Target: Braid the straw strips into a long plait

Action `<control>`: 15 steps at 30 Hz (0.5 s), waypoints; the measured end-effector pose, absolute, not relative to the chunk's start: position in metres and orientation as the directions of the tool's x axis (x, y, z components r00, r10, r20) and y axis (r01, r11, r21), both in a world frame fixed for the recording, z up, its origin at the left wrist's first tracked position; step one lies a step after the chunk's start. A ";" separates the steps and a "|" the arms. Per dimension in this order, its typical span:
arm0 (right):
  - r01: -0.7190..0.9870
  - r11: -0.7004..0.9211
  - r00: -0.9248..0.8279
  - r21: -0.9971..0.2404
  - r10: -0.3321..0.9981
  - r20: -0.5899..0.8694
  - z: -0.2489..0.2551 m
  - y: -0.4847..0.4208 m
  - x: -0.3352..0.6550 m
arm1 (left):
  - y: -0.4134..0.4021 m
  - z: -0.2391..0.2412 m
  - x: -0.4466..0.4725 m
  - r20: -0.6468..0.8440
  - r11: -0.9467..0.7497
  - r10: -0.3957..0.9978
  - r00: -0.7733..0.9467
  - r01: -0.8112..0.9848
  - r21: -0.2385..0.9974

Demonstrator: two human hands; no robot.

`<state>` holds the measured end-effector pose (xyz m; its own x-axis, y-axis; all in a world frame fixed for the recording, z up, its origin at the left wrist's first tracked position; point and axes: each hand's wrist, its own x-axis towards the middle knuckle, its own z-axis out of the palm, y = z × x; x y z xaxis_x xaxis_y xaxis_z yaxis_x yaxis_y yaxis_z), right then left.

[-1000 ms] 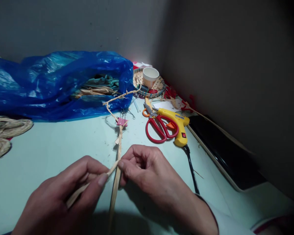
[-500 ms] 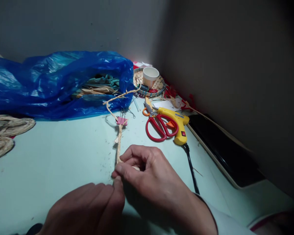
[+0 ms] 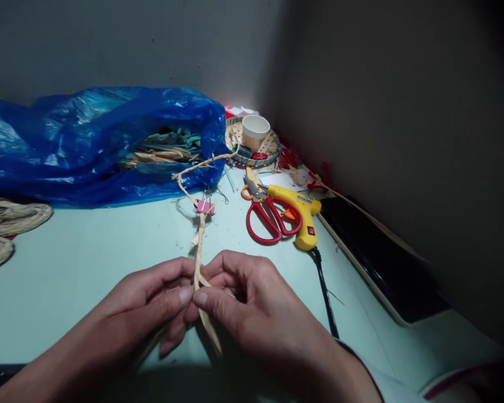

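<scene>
A pale braided straw cord [image 3: 200, 240] runs from a pink binder clip [image 3: 205, 207] toward me, its loose strands parting between my hands. My left hand [image 3: 151, 296] is closed, thumb and fingers pinching the cord from the left. From the right, my right hand [image 3: 247, 302] pinches the strands at the same spot, thumb tip close to the left thumb. One flat strand hangs below the fingers. Beyond the clip the cord's far end bends right toward a woven basket [image 3: 273, 159].
A blue plastic bag [image 3: 88, 157] of dried straw lies at the back. Red-handled scissors [image 3: 273, 221], a yellow glue gun [image 3: 306, 224] with its black cord and a dark tablet-like slab [image 3: 378, 263] lie right. A paper cup [image 3: 256, 131] stands in the basket. Braided straw pieces [image 3: 17, 217] lie left.
My left hand has moved up and turned, its thumb and fingers now beside the cord. The right hand stays nearly in place. A hanging strand now shows below the fingers.
</scene>
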<state>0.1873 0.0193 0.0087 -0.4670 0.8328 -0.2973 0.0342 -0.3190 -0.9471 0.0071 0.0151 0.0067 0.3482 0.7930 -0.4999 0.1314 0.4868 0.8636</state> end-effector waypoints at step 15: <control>0.453 0.075 -0.414 -0.888 0.900 -0.135 0.015 0.014 0.190 | 0.007 0.000 0.009 -0.495 0.477 0.867 0.057 0.191 0.858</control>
<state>0.1900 0.0144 0.0153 -0.4140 0.9001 -0.1355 0.4530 0.0747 -0.8884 0.0094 0.0068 -0.0002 0.0571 0.8672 -0.4946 0.1915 0.4767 0.8579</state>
